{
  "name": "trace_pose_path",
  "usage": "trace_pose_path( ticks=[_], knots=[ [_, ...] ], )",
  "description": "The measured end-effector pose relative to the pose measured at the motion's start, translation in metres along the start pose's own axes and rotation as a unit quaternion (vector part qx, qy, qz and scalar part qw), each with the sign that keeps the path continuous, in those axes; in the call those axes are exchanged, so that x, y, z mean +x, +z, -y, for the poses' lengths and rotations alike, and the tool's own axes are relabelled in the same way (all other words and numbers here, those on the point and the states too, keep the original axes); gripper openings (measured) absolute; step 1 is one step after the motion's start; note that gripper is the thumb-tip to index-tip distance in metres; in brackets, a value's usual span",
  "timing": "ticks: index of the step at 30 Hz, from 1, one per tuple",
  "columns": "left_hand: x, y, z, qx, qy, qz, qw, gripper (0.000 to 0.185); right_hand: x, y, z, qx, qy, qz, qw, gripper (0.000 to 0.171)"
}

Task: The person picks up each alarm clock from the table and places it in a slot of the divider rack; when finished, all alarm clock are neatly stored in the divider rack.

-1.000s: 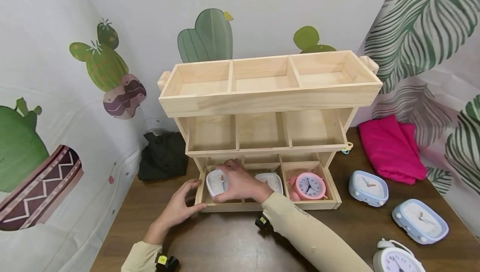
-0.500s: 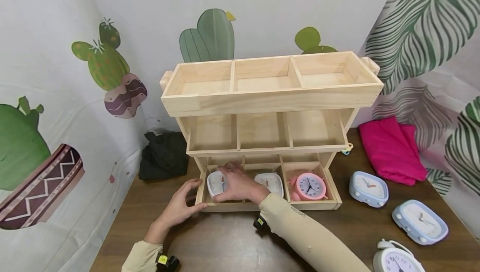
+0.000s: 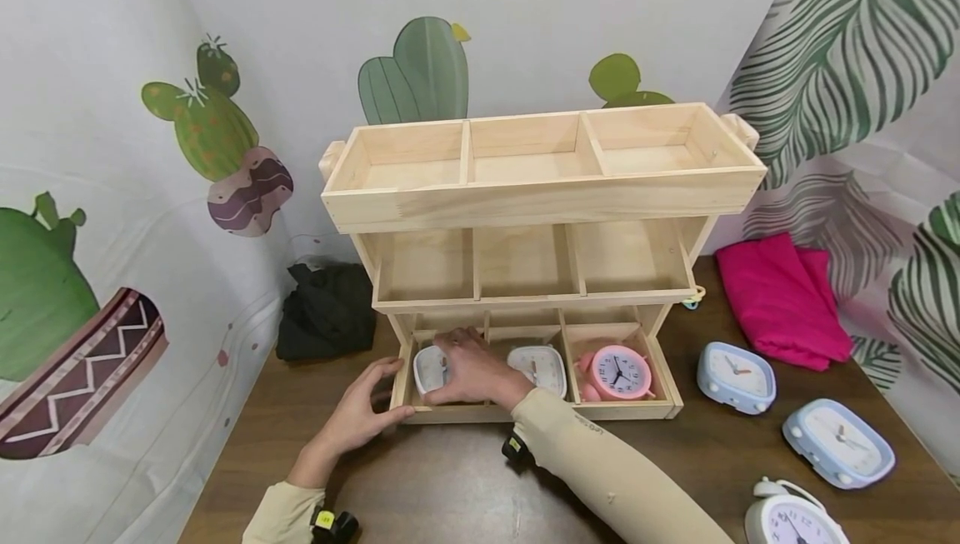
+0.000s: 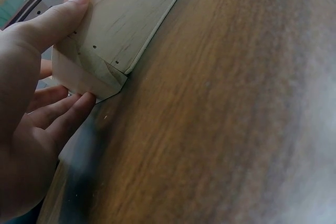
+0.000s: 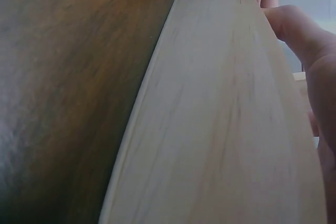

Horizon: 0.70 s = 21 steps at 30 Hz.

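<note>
In the head view my right hand (image 3: 472,371) reaches into the left compartment of the bottom tier and grips a white alarm clock (image 3: 429,369) by its sides. The clock lies face up, its right part hidden under the fingers. My left hand (image 3: 356,415) holds the front left corner of the wooden organizer (image 3: 543,202); the left wrist view shows its thumb at the top edge of the front board (image 4: 126,19) and the fingers against the side. Another white clock (image 3: 542,369) lies in the middle compartment, and a pink round alarm clock (image 3: 620,373) is in the right one.
Two light blue clocks (image 3: 738,376) and a white twin-bell alarm clock (image 3: 797,519) sit on the brown table (image 3: 450,486) at the right. A pink cloth (image 3: 783,298) lies behind them. A black cloth bundle (image 3: 327,311) lies left of the organizer.
My right hand, with the white clock, has shifted slightly left and lower into the compartment. My left hand stays at the corner.
</note>
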<state>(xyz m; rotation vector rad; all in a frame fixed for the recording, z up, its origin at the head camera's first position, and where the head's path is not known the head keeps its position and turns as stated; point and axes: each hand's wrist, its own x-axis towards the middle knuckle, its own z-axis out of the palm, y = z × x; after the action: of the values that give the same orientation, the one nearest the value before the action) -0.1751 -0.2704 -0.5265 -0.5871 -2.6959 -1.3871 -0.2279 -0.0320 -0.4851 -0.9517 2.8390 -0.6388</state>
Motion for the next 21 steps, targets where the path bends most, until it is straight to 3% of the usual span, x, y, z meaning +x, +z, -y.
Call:
trace_pose_path(
  ticks=[6,21],
  knots=[
    [0.001,-0.001,-0.001,-0.002,0.004,0.002,1.0,0.073,0.002,0.0,0.002,-0.033,0.001,0.011,0.999,0.099],
    [0.0,0.0,-0.001,-0.002,-0.007,0.003,1.0,0.073,0.004,-0.005,0.012,-0.043,0.035,0.044,0.998,0.102]
  ],
)
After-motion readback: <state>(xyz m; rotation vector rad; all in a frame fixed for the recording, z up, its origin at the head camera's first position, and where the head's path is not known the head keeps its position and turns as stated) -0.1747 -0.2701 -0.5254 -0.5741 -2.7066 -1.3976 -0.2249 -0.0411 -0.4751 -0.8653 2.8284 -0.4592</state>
